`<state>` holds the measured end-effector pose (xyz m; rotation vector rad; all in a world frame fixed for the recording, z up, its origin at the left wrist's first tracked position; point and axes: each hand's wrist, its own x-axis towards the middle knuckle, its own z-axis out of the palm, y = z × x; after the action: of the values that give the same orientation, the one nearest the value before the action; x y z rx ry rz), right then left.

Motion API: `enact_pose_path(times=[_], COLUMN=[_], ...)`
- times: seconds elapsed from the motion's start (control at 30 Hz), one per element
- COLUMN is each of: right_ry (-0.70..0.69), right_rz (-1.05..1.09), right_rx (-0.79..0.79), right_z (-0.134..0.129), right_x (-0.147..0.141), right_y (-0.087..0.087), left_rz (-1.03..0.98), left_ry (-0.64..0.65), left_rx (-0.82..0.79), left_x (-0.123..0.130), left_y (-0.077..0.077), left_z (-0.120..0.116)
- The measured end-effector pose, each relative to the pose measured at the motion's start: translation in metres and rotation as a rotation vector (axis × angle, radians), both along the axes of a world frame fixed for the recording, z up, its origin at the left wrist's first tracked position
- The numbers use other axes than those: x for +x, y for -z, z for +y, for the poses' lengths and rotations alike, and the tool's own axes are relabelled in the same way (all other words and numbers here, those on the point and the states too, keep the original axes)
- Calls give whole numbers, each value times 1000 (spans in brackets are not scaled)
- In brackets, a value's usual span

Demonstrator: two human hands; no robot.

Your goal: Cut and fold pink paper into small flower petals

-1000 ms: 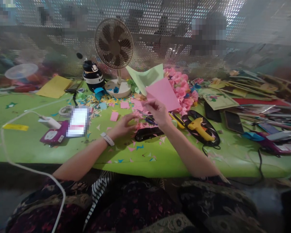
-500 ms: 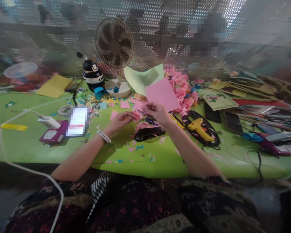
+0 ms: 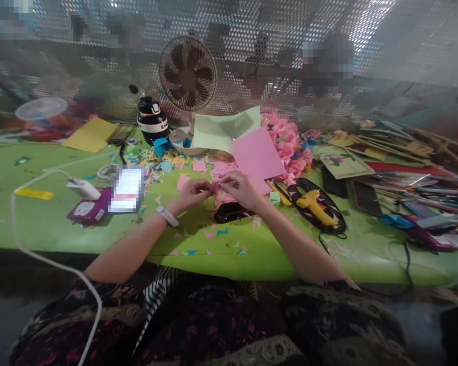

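Observation:
My left hand (image 3: 193, 194), with a white watch band on the wrist, pinches a small folded piece of pink paper (image 3: 215, 189). The fingertips of my right hand (image 3: 242, 190) are closed against the same piece from the other side; its details are too small to make out. Just below my hands lies a glossy black object (image 3: 229, 212), perhaps a stapler, partly covered by my right hand. Pink paper scraps lie under and around my fingers. Behind my right hand, a pink sheet (image 3: 259, 152) leans on a pale green sheet (image 3: 221, 129).
A yellow glue gun (image 3: 313, 203) rests on a black ring, beside a yellow cutter (image 3: 279, 193). Pink paper flowers (image 3: 284, 134) are heaped behind. A fan (image 3: 189, 73), a black bottle (image 3: 152, 122), a lit phone (image 3: 126, 190) and a white cable (image 3: 13, 218) stand or lie leftward.
My right hand has come down and left to meet the pink piece at my left fingertips. A small pale green square now shows beside the yellow cutter. The view has shifted slightly.

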<state>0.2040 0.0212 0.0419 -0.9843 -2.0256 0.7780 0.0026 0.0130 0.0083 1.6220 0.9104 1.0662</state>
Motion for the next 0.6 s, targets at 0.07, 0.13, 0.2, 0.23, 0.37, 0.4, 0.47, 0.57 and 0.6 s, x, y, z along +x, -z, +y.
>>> enact_pose_path(times=[0.07,0.13,0.2,0.23,0.37,0.4,0.47,0.57,0.6], right_ry=[17,24,40,53,85,92,92,83,79], right_rz=[-7,15,67,101,226,254,299,343,344], right_rx=[-75,-123,-154,-167,-179,-179,-199,-238,-244], right_z=[2,4,4,4,-1,-2,-4,-5,-4], right_x=[2,3,2,2,-3,-5,-6,-6,-6], right_y=[1,1,0,-1,-4,-4,-5,-5,-5], left_rz=[-3,5,-25,-61,-200,-218,-258,-327,-342], left_ry=[43,40,6,-8,0,-2,-22,-76,-100], left_rx=[35,47,18,-10,-120,-126,-132,-184,-205], left_x=[0,0,-2,-2,-1,1,4,6,6], left_y=[-5,-10,-13,-14,-12,-11,-10,-10,-10], left_z=[-3,-6,-7,-7,-8,-9,-11,-11,-11])
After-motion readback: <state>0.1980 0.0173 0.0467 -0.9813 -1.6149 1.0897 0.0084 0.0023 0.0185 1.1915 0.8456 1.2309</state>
